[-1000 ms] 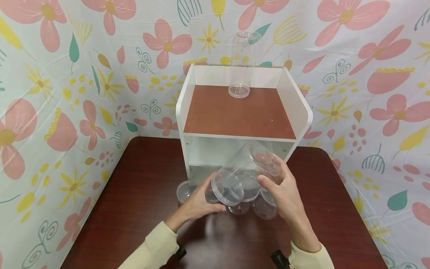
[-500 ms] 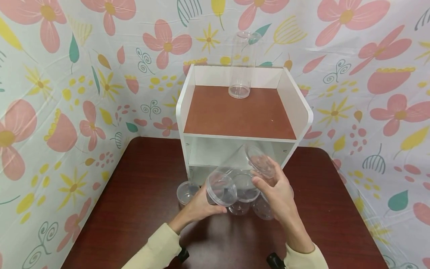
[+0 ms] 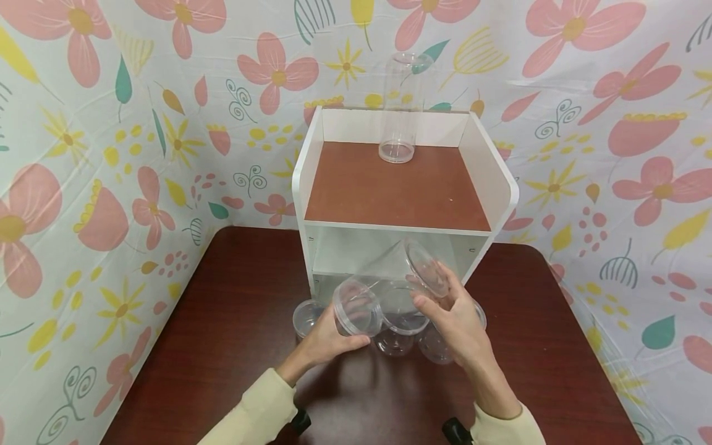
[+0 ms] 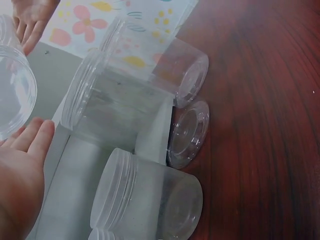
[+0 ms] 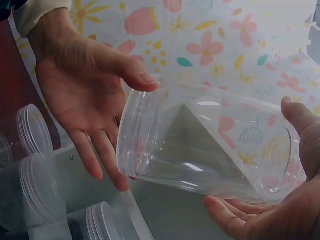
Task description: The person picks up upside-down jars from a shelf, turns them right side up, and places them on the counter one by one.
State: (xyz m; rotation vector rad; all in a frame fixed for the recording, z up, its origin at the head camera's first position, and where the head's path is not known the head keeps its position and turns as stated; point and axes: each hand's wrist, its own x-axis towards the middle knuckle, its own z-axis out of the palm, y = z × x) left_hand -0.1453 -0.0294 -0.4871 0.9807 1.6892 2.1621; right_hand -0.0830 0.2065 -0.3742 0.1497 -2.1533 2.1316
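Observation:
Both hands hold one tall clear plastic jar [image 3: 384, 269] tilted in front of the white shelf unit in the head view. My left hand [image 3: 328, 343] is at its wide ridged end, the thumb on the rim and the fingers behind. The right hand [image 3: 464, 327] grips the base end between thumb and fingers. In the right wrist view the jar [image 5: 200, 145] spans from the left palm to the right fingers, and nothing shows inside it. Below it on the table stand several more clear jars, among them a short jar [image 3: 308, 318] by my left hand and another jar [image 3: 436, 346] partly hidden.
The shelf unit [image 3: 400, 185] has a brown top board between raised side panels. A tall clear cylinder [image 3: 397, 123] stands upright at its back. Flowered cloth [image 3: 556, 185] hangs behind and at the left of the dark red-brown table [image 3: 245, 296].
The jar has shifted slightly left, both hands moving with it. The right hand has moved left too, uncovering more of the jar behind it. The shelf and the standing jars have stayed put.

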